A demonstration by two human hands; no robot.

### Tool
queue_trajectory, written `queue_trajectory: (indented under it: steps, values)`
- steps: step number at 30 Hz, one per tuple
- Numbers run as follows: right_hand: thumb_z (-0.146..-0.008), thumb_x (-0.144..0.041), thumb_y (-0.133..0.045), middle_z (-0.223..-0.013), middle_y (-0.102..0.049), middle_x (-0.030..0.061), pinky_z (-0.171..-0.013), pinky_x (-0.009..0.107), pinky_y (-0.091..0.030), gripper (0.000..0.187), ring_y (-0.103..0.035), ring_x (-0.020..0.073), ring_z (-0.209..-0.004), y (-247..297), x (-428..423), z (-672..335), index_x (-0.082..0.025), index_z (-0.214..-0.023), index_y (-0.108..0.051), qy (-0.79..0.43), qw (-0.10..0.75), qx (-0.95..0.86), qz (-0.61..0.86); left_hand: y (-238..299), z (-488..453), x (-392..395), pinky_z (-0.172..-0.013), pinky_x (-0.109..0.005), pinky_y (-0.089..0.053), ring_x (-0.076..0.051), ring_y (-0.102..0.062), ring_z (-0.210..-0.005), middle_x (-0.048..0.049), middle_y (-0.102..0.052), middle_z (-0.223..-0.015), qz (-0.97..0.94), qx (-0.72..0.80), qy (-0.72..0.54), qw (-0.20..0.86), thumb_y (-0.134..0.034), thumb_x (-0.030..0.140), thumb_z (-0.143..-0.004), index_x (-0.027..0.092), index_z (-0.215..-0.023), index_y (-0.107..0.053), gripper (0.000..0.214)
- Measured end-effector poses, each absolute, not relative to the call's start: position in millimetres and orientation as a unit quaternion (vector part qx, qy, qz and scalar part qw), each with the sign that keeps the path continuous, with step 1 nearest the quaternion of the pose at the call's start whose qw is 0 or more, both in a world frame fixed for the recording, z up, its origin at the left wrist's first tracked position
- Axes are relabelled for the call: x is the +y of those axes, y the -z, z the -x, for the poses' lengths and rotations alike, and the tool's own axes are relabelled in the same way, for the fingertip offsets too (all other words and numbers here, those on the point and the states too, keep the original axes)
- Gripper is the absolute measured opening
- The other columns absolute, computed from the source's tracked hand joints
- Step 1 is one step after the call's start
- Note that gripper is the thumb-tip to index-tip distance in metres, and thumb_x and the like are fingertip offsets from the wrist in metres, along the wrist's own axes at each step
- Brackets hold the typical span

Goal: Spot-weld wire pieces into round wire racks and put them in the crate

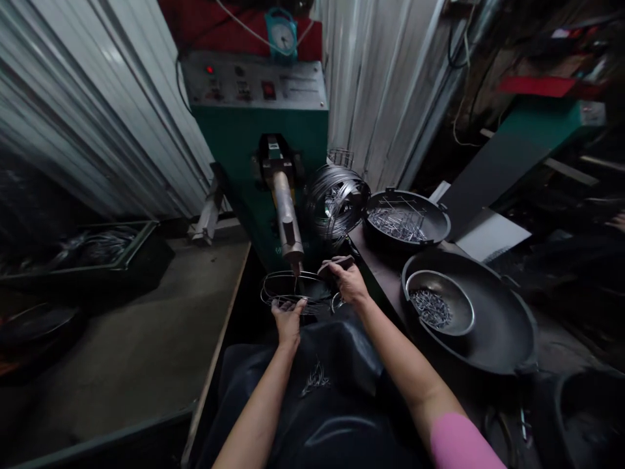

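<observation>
- Wire frame [315, 304] is right at the front of the green machine [307, 130], under the metal arm [286, 205] sticking out of it. Can't tell if the arm's tip touches the wire.
- Left hand [289, 317] has the near edge of that frame pinched between thumb and fingers.
- Right hand [346, 279] is just beside the frame, fingers bent around or against something dark and flat. Too dim to tell if it's really gripping it.
- Little pile of metal bits [316, 379] on the dark apron [336, 420] over the lap.
- Off to the right, a steel bowl [461, 303] with short metal pieces [430, 309] sits inside a big dark pan [510, 326].
- Behind that, another pan [437, 227] of thin wires [396, 225], near a bundle of wire rings [336, 185].
- Blue clock [282, 34] up top.
</observation>
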State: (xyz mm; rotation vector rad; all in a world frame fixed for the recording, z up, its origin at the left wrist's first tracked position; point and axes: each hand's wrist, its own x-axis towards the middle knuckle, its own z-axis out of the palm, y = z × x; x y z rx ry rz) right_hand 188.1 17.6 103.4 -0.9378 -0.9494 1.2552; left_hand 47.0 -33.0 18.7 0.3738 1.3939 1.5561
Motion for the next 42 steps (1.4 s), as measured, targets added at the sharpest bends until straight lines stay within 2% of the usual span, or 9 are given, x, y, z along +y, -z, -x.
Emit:
queue_trajectory:
  steps: [4,10,19,26,29,32,35,39,42]
  values:
    - [-0.060,-0.043,-0.073,-0.088,-0.069,0.0053,-0.081,0.039,-0.050,0.040,-0.065,0.0213,-0.082,-81,1,-220,-0.020,-0.086,-0.053,-0.515,0.661,-0.355,0.415,-17,-51,-33,-0.070,-0.026,-0.045,-0.011,-0.059,-0.076,0.0014,-0.056,-0.083,-0.166,0.559,-0.646,0.493,-0.076,0.020,-0.053,0.025,-0.108,-0.037,0.067]
    - [-0.060,-0.036,-0.074,-0.087,-0.069,0.0032,-0.084,0.038,-0.049,0.031,-0.064,0.0208,-0.085,-66,-16,-230,-0.020,-0.083,-0.059,-0.522,0.591,-0.445,0.424,-18,-53,-37,-0.070,-0.033,-0.049,-0.012,-0.058,-0.071,0.0043,-0.055,-0.075,-0.150,0.546,-0.642,0.517,-0.073,0.021,-0.050,0.024,-0.094,-0.042,0.054]
    - [-0.060,-0.033,-0.073,-0.067,-0.063,-0.0014,-0.060,0.028,-0.049,0.027,-0.058,0.0141,-0.061,-117,-4,-220,-0.018,-0.077,-0.059,-0.593,0.496,-0.489,0.404,-18,-52,-49,-0.073,-0.046,-0.051,-0.011,-0.055,-0.063,0.0047,-0.056,-0.068,-0.125,0.498,-0.584,0.629,-0.071,0.024,-0.048,0.018,-0.069,-0.049,0.031]
    - [-0.070,-0.031,-0.061,-0.074,-0.061,-0.0023,-0.060,0.024,-0.046,0.018,-0.055,0.0111,-0.064,-153,-8,-227,-0.019,-0.083,-0.055,-0.519,0.584,-0.497,0.378,-16,-25,-52,-0.074,-0.047,-0.051,-0.014,-0.054,-0.057,0.0019,-0.054,-0.061,-0.008,0.484,-0.579,0.656,-0.062,0.025,-0.061,0.020,-0.066,-0.050,0.014]
    - [-0.070,-0.030,-0.061,-0.062,-0.053,-0.0052,-0.054,0.021,-0.041,0.017,-0.047,0.0084,-0.053,-150,-14,-222,-0.017,-0.081,-0.057,-0.513,0.495,-0.571,0.406,-17,-16,-56,-0.076,-0.047,-0.050,-0.014,-0.054,-0.057,0.0013,-0.055,-0.062,0.017,0.468,-0.576,0.670,-0.058,0.026,-0.067,0.019,-0.069,-0.051,0.010]
    - [-0.073,-0.027,-0.060,-0.064,-0.055,-0.0037,-0.057,0.022,-0.040,0.014,-0.049,0.0091,-0.057,-145,-18,-209,-0.014,-0.079,-0.060,-0.496,0.413,-0.648,0.405,-18,-12,-60,-0.079,-0.047,-0.049,-0.013,-0.055,-0.058,0.0010,-0.056,-0.063,0.029,0.458,-0.576,0.677,-0.056,0.023,-0.069,0.018,-0.070,-0.051,0.007]
    - [-0.075,-0.023,-0.061,-0.070,-0.060,-0.0007,-0.062,0.022,-0.039,0.010,-0.054,0.0117,-0.066,-148,-21,-193,-0.014,-0.078,-0.063,-0.418,0.329,-0.731,0.428,-16,-11,-63,-0.081,-0.048,-0.048,-0.013,-0.055,-0.059,0.0010,-0.055,-0.064,0.015,0.460,-0.581,0.671,-0.058,0.024,-0.068,0.018,-0.069,-0.051,0.009]
    - [-0.074,-0.021,-0.065,-0.065,-0.062,0.0011,-0.055,0.021,-0.034,0.006,-0.056,0.0135,-0.062,-158,-27,-180,-0.015,-0.074,-0.065,-0.290,0.175,-0.815,0.470,-14,-10,-65,-0.083,-0.050,-0.047,-0.013,-0.054,-0.060,0.0022,-0.055,-0.066,-0.007,0.470,-0.606,0.642,-0.061,0.023,-0.065,0.020,-0.069,-0.050,0.012]
    - [-0.074,-0.019,-0.065,-0.073,-0.065,0.0026,-0.057,0.021,-0.035,0.007,-0.059,0.0150,-0.068,-159,-31,-179,-0.017,-0.081,-0.064,-0.237,0.162,-0.834,0.470,-13,-9,-66,-0.082,-0.050,-0.047,-0.013,-0.053,-0.060,0.0024,-0.055,-0.067,-0.010,0.465,-0.620,0.631,-0.062,0.022,-0.063,0.020,-0.068,-0.051,0.013]
